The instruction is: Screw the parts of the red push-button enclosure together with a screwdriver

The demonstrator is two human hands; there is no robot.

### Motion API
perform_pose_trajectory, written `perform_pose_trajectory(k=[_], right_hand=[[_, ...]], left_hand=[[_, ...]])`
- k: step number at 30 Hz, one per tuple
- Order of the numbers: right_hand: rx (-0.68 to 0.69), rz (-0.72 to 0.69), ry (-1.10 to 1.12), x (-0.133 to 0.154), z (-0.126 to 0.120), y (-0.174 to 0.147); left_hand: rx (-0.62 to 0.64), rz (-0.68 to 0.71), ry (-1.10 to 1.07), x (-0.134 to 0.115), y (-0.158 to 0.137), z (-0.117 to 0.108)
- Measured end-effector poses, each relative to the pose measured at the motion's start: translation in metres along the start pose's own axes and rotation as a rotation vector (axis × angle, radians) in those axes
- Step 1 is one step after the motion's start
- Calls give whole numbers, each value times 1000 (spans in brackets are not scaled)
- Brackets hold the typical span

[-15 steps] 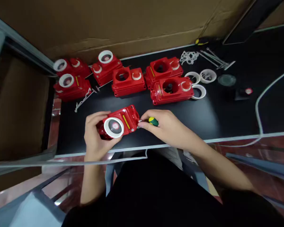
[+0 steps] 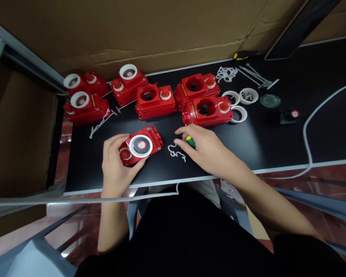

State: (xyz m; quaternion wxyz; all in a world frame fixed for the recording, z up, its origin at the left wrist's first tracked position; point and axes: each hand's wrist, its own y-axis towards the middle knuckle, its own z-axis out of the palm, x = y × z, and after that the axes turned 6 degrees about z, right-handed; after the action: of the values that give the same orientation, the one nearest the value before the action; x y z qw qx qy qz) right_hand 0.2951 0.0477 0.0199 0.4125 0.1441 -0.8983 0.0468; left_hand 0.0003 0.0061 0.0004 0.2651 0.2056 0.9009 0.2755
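The left hand (image 2: pixel 115 165) still grips the red box (image 2: pixel 141 145) by its near and far sides, at the table's (image 2: pixel 86 165) near left; the box is now turned, its round window facing up more squarely. Right of it, a pale chain (image 2: pixel 173 153) now lies loose. The right hand (image 2: pixel 207 148) has left the box's right end, fingertips parted, still clasping a green-and-yellow handle (image 2: pixel 190 142).

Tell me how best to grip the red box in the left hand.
Probably by its long sides, coming from the left, as the left hand does: the red box is narrow enough to span, and its right end, past the white ring, is uncovered.
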Motion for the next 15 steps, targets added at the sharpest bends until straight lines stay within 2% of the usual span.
perform_pose_trajectory(k=[2,5,10,12,15], right_hand=[[-20,-33,-40,-1,-6,-5],[29,-124,-129,-3,-19,-12],[9,-387,-290,-1,-38,-22],[16,-421,-363,3,-41,-26],[65,-454,-493,6,-40,-31]], left_hand=[[18,-9,19,2,-1,1],[43,-20,47,6,-3,3],[69,-33,74,7,-2,2],[47,-20,98,6,-1,0],[-83,20,147,4,-2,-5]])
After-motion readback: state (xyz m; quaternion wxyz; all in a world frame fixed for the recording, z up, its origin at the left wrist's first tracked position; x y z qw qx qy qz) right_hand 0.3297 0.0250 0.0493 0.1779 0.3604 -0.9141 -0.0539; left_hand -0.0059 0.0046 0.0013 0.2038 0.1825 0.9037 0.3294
